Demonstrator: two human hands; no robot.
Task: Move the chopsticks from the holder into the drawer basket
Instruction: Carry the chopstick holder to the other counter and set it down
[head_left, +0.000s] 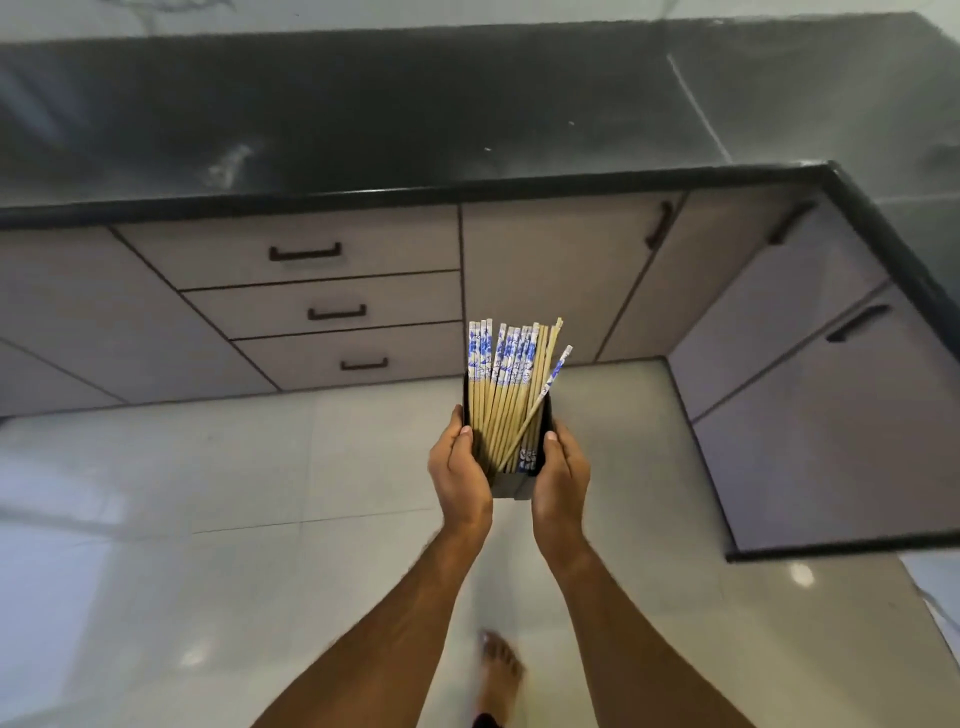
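A black rectangular holder (511, 486) is held in front of me over the floor, tilted away. It carries several bamboo chopsticks (506, 395) with blue-and-white patterned tops; one lies crosswise over the rest. My left hand (460, 470) grips the holder's left side and my right hand (558, 478) grips its right side, thumbs on the rim. Three shut drawers (332, 306) with dark handles sit in the cabinet ahead to the left. No drawer basket is in view.
A black stone countertop (415, 114) runs across the back and turns down the right side, with its edge (893, 244) overhanging pale cabinet doors (810, 384). The floor is glossy light tile (208, 519). My bare foot (498, 670) is on it below my arms.
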